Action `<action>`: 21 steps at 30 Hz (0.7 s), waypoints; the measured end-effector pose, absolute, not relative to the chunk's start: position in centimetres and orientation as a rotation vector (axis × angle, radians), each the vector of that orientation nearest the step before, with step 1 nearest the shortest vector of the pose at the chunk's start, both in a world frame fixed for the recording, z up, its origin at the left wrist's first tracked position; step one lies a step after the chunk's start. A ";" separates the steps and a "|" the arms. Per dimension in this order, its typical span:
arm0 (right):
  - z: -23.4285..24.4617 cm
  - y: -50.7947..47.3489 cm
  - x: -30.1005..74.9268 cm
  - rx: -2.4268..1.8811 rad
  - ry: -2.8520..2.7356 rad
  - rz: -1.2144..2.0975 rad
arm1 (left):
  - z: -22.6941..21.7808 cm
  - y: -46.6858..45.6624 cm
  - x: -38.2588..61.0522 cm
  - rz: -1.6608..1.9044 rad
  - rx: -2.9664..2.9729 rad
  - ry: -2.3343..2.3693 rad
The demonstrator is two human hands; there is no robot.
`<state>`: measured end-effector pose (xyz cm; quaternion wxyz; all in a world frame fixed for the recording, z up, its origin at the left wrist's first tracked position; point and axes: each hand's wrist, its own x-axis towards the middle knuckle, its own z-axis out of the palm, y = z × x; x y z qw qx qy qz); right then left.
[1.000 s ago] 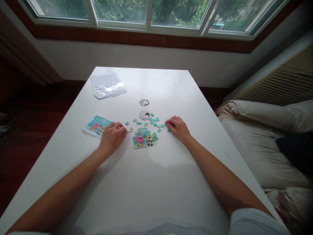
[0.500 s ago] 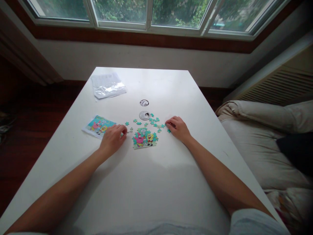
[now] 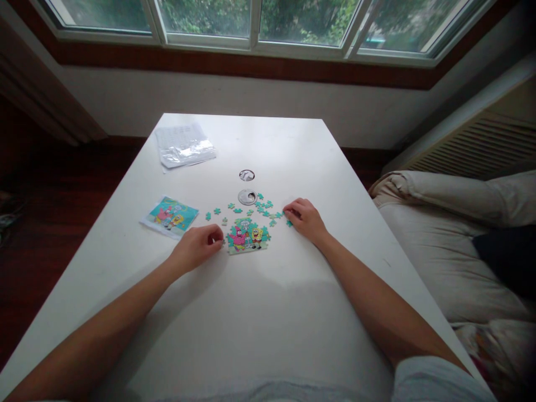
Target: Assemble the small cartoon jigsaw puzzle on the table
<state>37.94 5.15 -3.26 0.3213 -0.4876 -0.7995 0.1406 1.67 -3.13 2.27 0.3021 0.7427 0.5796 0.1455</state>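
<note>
A partly joined jigsaw puzzle (image 3: 248, 237) with cartoon figures on a teal ground lies mid-table, its upper and side edges ragged. At its left edge my left hand (image 3: 200, 244) is closed in a pinch on a small puzzle piece (image 3: 224, 242), mostly hidden by the fingertips. My right hand (image 3: 307, 220) rests to the upper right with thumb and fingers curled together. A teal piece (image 3: 289, 223) shows just under those fingers; whether they grip anything is hidden. Several loose teal pieces (image 3: 263, 208) lie scattered above the puzzle.
A picture packet (image 3: 171, 216) in the puzzle's design lies left of the loose pieces. Behind them are two round items, a ringed disc (image 3: 247, 197) and a dark-rimmed oval (image 3: 247, 175). A clear plastic sleeve with papers (image 3: 184, 146) is at the back left of the white table (image 3: 259, 318).
My left hand has moved right and slightly down, from beside the picture packet to the puzzle's left edge, uncovering a loose teal piece. My right hand stays in place.
</note>
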 end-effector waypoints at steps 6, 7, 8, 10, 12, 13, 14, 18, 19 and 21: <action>-3.4 5.2 38.0 -1.280 -2.096 0.377 | 2.5 -3.6 2.1 0.348 1.866 1.488; -3.4 5.2 38.0 -1.279 -2.097 0.375 | 2.5 -3.6 2.2 0.343 1.871 1.496; -3.4 5.2 38.0 -1.278 -2.099 0.373 | 2.5 -3.7 2.3 0.336 1.881 1.506; -3.4 5.2 38.1 -1.281 -2.101 0.371 | 2.6 -3.8 2.5 0.325 1.914 1.526; -3.4 5.2 38.0 -1.283 -2.100 0.374 | 2.6 -4.0 2.6 0.323 1.947 1.535; -3.4 5.2 38.0 -1.284 -2.097 0.376 | 2.5 -4.0 2.7 0.324 1.961 1.536; -3.3 5.2 38.0 -1.285 -2.095 0.379 | 2.5 -4.1 2.7 0.330 1.973 1.538; -3.3 5.3 37.9 -1.289 -2.092 0.384 | 2.4 -4.2 2.9 0.341 2.015 1.550; -3.3 5.3 37.9 -1.288 -2.091 0.386 | 2.4 -4.3 3.0 0.333 2.025 1.557; -3.4 5.3 37.9 -1.288 -2.088 0.390 | 2.4 -4.4 3.1 0.310 2.045 1.577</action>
